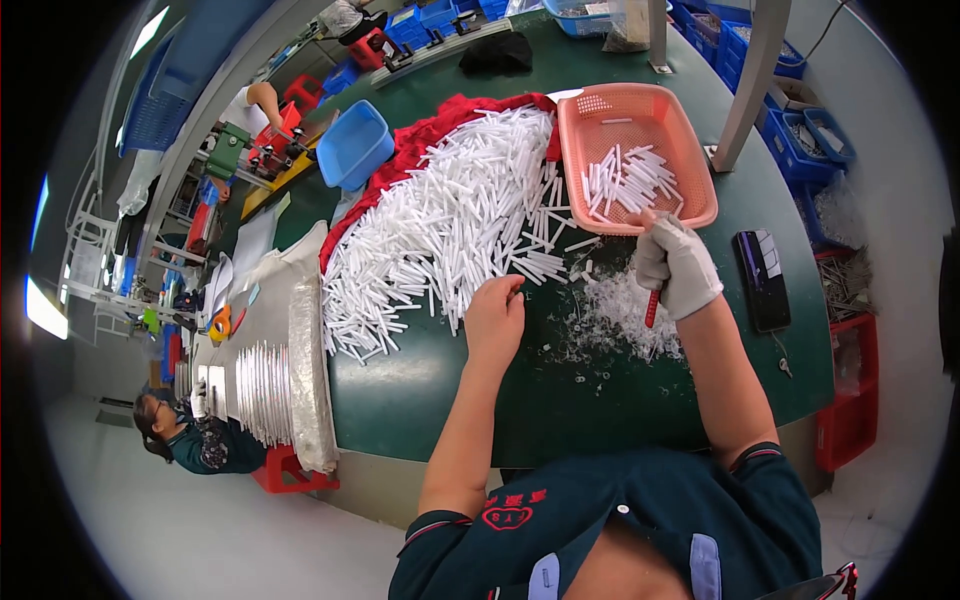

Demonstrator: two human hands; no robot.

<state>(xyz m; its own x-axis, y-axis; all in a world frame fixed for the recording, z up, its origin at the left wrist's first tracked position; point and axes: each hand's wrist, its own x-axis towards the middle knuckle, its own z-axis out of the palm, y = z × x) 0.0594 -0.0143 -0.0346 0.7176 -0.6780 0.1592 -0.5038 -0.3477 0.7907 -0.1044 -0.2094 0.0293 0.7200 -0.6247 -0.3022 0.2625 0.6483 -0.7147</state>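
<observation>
A large heap of short white plastic tubes [455, 205] lies on a red cloth [375, 192]. At its near right edge is my bare left hand [495, 315], fingers curled in beside some loose tubes; what they pinch, if anything, is hidden. My right hand [680, 262] wears a pale glove with bare fingertips showing. It is closed around a slim red-handled tool [652, 308], whose handle sticks out below the fist; its working end is hidden. The right hand is at the near rim of a salmon-pink basket [690, 130] that holds more white tubes [628, 180].
White plastic scraps [625, 315] are strewn under my right hand. A phone [762, 280] and a key [785, 367] lie on the green table [400, 415] at right. A blue bin [355, 146] stands behind the heap. A co-worker [205, 430] sits at left beside stacked sheets [265, 392].
</observation>
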